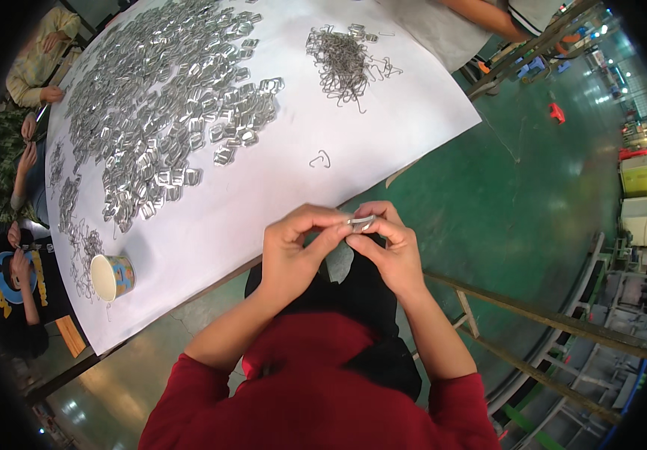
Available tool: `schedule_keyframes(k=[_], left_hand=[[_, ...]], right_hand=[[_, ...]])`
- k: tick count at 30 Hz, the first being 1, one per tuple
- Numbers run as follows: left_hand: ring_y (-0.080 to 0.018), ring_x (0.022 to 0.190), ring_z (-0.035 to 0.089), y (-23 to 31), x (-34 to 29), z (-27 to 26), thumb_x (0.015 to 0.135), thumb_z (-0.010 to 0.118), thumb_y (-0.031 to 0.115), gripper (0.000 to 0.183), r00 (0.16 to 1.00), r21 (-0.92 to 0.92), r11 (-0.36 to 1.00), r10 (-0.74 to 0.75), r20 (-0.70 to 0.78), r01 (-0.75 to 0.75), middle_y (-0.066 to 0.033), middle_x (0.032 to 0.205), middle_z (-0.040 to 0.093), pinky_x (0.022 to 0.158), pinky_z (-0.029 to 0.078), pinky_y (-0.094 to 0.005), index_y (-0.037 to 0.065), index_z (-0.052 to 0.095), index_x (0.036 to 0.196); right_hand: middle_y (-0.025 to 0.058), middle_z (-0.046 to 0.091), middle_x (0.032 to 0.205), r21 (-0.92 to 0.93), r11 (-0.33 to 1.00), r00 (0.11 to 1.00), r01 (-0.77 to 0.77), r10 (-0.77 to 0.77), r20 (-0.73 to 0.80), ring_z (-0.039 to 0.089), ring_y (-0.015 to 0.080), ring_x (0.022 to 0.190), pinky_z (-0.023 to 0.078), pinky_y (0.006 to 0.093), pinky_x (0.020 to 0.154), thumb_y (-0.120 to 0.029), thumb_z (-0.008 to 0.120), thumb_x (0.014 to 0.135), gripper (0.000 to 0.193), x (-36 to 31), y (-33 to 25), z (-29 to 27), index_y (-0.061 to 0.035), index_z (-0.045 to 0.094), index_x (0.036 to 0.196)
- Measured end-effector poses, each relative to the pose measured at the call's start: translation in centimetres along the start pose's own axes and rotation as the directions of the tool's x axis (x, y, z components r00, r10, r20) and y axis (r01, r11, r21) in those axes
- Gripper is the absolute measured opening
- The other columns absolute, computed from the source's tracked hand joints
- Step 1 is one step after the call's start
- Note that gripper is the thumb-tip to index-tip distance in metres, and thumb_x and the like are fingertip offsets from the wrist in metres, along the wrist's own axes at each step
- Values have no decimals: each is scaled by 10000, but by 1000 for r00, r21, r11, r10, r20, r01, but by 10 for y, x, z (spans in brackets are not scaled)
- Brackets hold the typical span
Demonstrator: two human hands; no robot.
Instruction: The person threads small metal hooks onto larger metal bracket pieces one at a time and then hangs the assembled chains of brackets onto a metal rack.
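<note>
Close in front of my body, just off the table's near edge, I hold a small shiny metal buckle [364, 223] between both hands. My left hand [298, 244] pinches its left end with thumb and forefinger. From the other side, the thumb and fingers of my right hand [394, 251] close on the same piece. Fingertips cover part of it, so any wire in it cannot be made out. Beyond my hands, a couple of loose bent wire hooks [321, 159] lie on the white tabletop [263, 202].
A wide heap of similar metal buckles [181, 97] covers the table's left and far part. A tangled pile of wire hooks [338, 60] lies farther right. A paper cup [112, 277] stands near the left corner, beside more wire hooks [83, 251]. Other people sit around the table.
</note>
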State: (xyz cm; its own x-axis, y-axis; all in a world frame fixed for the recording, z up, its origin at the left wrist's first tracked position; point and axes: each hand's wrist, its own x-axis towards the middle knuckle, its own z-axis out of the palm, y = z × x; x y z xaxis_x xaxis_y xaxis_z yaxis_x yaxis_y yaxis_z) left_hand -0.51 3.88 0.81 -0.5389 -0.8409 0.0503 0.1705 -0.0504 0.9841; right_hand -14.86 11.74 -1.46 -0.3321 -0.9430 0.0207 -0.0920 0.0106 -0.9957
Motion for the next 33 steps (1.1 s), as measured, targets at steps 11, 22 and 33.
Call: schedule_keyframes(k=[11,22,33], left_hand=[[-169,840,580,-9,5,-5,793,610,-67,117,995,0,999,-33,97,34,-122,906,617,761,462,-272,-33,644,900],[-103,723,583,-17,10,-8,772,665,-11,128,995,-61,997,-48,87,53,-91,878,630,637,470,-227,16,676,897],[-93,674,574,-21,3,-10,780,643,-31,130,991,-25,999,39,130,-36,-90,862,623,593,458,-212,8,672,900]], right_hand=[[142,508,1202,-667,679,924,305,-380,37,494,297,1097,397,363,919,-221,535,881,321,218,71,-95,-56,554,1157],[90,298,1438,-930,341,957,140,-287,39,235,286,1339,155,526,1069,-362,416,919,504,199,104,-73,-112,368,1355],[122,592,1049,-499,866,968,38,-156,-197,573,270,999,439,388,849,-191,535,867,214,174,67,-83,-79,615,1030]])
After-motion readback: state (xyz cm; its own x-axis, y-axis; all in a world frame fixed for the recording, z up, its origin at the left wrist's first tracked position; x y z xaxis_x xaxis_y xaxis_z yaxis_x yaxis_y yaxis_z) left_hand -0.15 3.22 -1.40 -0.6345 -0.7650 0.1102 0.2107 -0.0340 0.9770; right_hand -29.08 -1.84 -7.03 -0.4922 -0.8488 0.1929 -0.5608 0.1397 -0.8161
